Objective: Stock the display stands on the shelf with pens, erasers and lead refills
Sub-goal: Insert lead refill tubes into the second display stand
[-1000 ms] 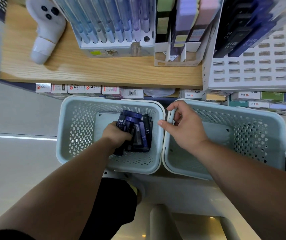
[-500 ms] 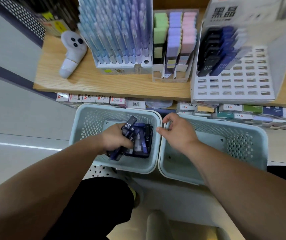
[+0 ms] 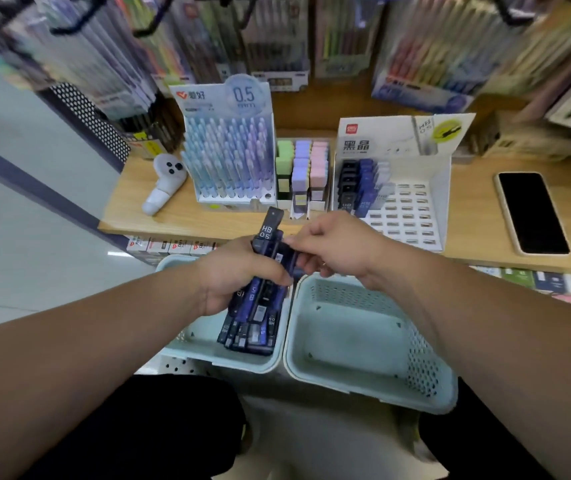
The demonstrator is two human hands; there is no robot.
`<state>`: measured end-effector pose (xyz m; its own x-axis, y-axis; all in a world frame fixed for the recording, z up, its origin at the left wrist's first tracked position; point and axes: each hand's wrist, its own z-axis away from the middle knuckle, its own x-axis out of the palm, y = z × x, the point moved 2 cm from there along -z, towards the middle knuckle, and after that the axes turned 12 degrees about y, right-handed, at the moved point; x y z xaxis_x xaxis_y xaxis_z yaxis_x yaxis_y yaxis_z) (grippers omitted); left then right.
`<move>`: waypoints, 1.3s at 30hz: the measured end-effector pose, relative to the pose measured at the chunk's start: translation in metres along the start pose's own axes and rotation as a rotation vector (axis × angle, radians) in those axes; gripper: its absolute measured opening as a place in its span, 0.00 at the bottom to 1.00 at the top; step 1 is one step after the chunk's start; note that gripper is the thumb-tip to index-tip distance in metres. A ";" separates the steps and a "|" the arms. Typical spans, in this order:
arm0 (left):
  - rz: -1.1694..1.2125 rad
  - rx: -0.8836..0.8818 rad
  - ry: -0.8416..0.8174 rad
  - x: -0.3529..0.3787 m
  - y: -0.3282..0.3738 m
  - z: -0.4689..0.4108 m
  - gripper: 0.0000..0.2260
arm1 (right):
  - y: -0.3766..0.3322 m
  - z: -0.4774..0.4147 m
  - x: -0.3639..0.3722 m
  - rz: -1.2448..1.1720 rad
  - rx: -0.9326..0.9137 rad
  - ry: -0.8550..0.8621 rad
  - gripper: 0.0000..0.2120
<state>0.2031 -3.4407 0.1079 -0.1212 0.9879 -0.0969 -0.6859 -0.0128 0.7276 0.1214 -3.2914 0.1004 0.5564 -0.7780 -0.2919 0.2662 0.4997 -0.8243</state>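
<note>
My left hand (image 3: 233, 271) grips a bundle of dark blue and black lead refill cases (image 3: 266, 271) above the left basket (image 3: 194, 348); one case marked HB 0.5 sticks up. My right hand (image 3: 336, 247) pinches one case at the bundle's right side. More refill cases (image 3: 247, 336) lie in the left basket. On the wooden shelf (image 3: 471, 223) stand a pen stand (image 3: 230, 161) full of pale blue and purple pens, an eraser stand (image 3: 301, 174) with green, purple and pink erasers, and a white lead refill stand (image 3: 401, 202) with cases in its upper left slots.
The right basket (image 3: 363, 344) holds nothing visible. A black phone (image 3: 531, 211) lies on the shelf at the right. A white controller (image 3: 164, 183) lies at the shelf's left. Packaged pens hang above. Small boxes line the lower shelf edge.
My left hand lifted a bundle of refill cases out of the left basket. My right hand left the basket rim and took hold of one case. The view tilted up.
</note>
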 end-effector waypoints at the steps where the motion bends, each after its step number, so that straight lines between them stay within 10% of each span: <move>1: 0.031 -0.001 -0.010 0.005 0.009 0.008 0.17 | -0.008 0.007 -0.010 -0.018 -0.004 0.000 0.10; 25: 0.630 0.005 0.241 0.033 0.068 0.011 0.01 | -0.070 0.044 -0.135 -0.351 -0.041 0.347 0.10; 32: 0.726 0.027 0.138 0.046 0.079 -0.003 0.04 | -0.068 0.019 -0.100 -0.092 -0.145 0.186 0.12; 39: 0.655 0.014 0.100 0.050 0.081 -0.011 0.08 | -0.052 -0.004 -0.086 0.284 -0.326 0.047 0.36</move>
<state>0.1336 -3.3946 0.1547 -0.5769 0.7571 0.3066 -0.4381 -0.6035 0.6662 0.0565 -3.2523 0.1667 0.5330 -0.6472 -0.5450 -0.1594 0.5558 -0.8159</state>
